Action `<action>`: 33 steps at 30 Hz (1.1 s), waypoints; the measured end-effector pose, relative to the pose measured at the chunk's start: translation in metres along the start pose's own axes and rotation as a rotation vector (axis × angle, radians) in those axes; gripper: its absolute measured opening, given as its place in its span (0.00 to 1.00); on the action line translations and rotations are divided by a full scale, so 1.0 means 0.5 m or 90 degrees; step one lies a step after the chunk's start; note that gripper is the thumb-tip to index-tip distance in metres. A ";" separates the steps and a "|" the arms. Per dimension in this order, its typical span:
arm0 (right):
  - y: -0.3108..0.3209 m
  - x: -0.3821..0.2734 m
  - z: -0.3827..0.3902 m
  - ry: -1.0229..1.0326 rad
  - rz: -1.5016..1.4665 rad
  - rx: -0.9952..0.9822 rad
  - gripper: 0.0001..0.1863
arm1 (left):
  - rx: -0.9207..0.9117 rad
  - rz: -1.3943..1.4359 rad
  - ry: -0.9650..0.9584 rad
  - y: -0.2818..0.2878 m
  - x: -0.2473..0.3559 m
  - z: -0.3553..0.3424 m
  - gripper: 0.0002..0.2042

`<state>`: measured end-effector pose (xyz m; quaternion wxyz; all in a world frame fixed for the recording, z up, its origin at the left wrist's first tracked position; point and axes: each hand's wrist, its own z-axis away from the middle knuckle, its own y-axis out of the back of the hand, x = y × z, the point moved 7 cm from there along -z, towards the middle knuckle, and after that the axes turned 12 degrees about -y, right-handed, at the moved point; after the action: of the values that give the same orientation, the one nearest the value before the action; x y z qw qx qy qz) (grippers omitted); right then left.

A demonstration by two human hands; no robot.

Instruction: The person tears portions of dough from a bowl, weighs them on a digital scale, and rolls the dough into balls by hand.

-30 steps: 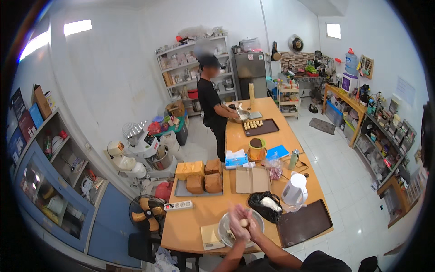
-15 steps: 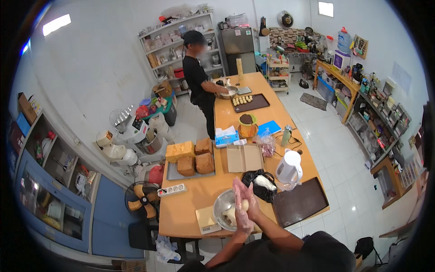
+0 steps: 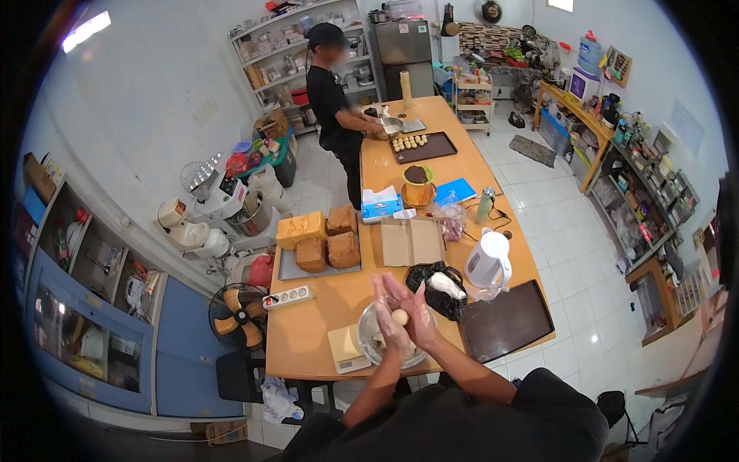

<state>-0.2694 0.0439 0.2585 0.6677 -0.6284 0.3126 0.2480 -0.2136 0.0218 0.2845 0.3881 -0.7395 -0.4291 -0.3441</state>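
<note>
A round dough ball point(image 3: 399, 316) is cradled between my floury left hand point(image 3: 390, 323) and right hand point(image 3: 419, 314), their fingers extended and curved round it. Under them is a metal bowl point(image 3: 368, 341) with dough partly hidden by my hands. A kitchen scale point(image 3: 348, 352) sits left of the bowl. Right of it lie a black plastic bag point(image 3: 446, 304) with a white item inside and a dark baking tray point(image 3: 506, 329).
A person point(image 3: 335, 108) works at a bowl beside a tray of dough balls point(image 3: 412, 158). Loaves point(image 3: 311, 256), an open cardboard box point(image 3: 412, 240), a white kettle point(image 3: 481, 258) and a power strip point(image 3: 287, 297) share the table. A fan point(image 3: 239, 318) stands left.
The view has tilted, shifting the room upward in the picture. My hands have shifted round the dough ball, which now shows between them above the bowl.
</note>
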 end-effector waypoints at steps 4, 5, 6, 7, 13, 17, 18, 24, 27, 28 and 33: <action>0.048 0.016 -0.013 -0.027 0.028 0.063 0.43 | -0.008 0.173 0.115 -0.038 -0.017 0.026 0.33; 0.043 0.027 -0.014 -0.049 -0.033 0.027 0.43 | 0.002 0.189 0.121 -0.028 -0.028 0.015 0.33; 0.037 0.025 -0.008 -0.039 -0.037 0.012 0.43 | 0.009 0.198 0.123 -0.009 -0.054 0.003 0.33; 0.022 0.022 0.001 -0.033 -0.043 -0.004 0.43 | 0.022 0.185 0.120 0.010 -0.065 0.000 0.33; 0.070 0.045 -0.013 -0.042 0.097 0.102 0.42 | 0.018 0.124 -0.005 0.012 -0.014 -0.008 0.35; 0.049 0.076 -0.004 -0.127 -0.050 0.043 0.46 | -0.010 0.012 -0.064 0.026 -0.021 -0.039 0.36; 0.044 0.061 -0.008 -0.072 -0.039 0.022 0.47 | -0.018 -0.011 -0.031 0.034 -0.042 -0.037 0.37; 0.062 0.087 -0.015 -0.096 -0.018 0.005 0.47 | -0.047 0.008 -0.054 0.012 -0.007 -0.005 0.38; 0.015 0.071 -0.002 -0.049 -0.036 -0.047 0.47 | -0.059 -0.128 -0.036 0.055 -0.054 -0.043 0.39; 0.011 0.055 -0.002 -0.034 -0.002 -0.040 0.48 | -0.045 -0.107 0.016 0.061 -0.072 -0.025 0.40; 0.048 0.067 -0.007 -0.043 -0.069 0.013 0.53 | -0.074 -0.092 -0.057 0.016 -0.036 -0.024 0.40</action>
<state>-0.2646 0.0403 0.2177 0.6967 -0.6290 0.2577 0.2291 -0.2159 0.0022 0.2726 0.2991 -0.7424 -0.4775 -0.3623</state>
